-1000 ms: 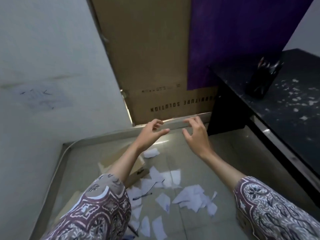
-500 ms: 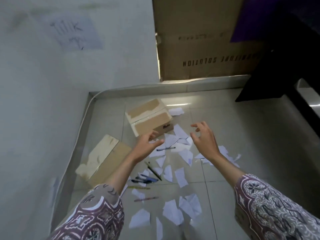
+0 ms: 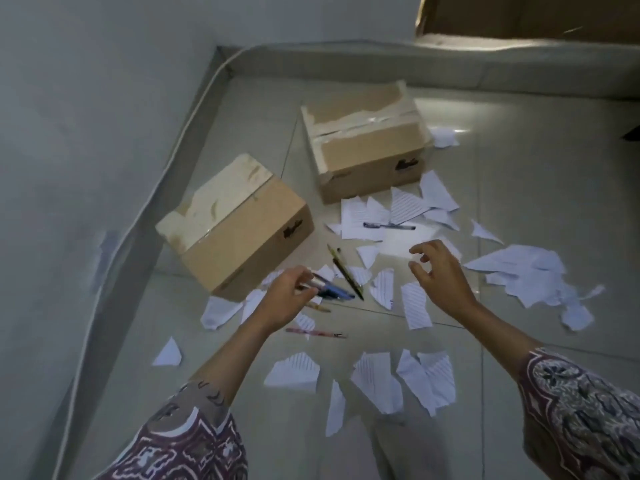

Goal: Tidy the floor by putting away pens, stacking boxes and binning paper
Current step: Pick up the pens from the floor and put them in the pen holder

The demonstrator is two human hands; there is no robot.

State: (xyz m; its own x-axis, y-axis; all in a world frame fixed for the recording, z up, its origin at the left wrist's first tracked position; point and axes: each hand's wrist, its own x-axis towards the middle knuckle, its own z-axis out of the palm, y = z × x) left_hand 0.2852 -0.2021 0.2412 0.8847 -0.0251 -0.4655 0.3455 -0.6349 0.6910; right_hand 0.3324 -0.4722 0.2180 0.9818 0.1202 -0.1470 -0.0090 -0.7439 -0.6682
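Two taped cardboard boxes stand apart on the tiled floor, one near the left wall [image 3: 242, 230] and one farther back [image 3: 370, 150]. Torn lined paper scraps [image 3: 519, 271] lie scattered in front of them. Among the scraps are blue pens [image 3: 336, 293], a dark and yellow pen [image 3: 346, 271], a dark pen [image 3: 388, 225] and a pink pen [image 3: 315, 332]. My left hand [image 3: 287, 301] hangs over the left end of the blue pens with fingers loosely curled; whether it touches them I cannot tell. To the right my right hand [image 3: 440, 275] hovers over the scraps, fingers spread, holding nothing.
A grey wall and skirting [image 3: 166, 174] run along the left and across the back. A big cardboard sheet [image 3: 519, 15] leans at the top right. A dark furniture corner [image 3: 633, 133] shows at the right edge.
The view has dropped from the wall and table to the floor, and the boxes and scraps look nearer. Both hands have come down, the left one now over the blue pens.
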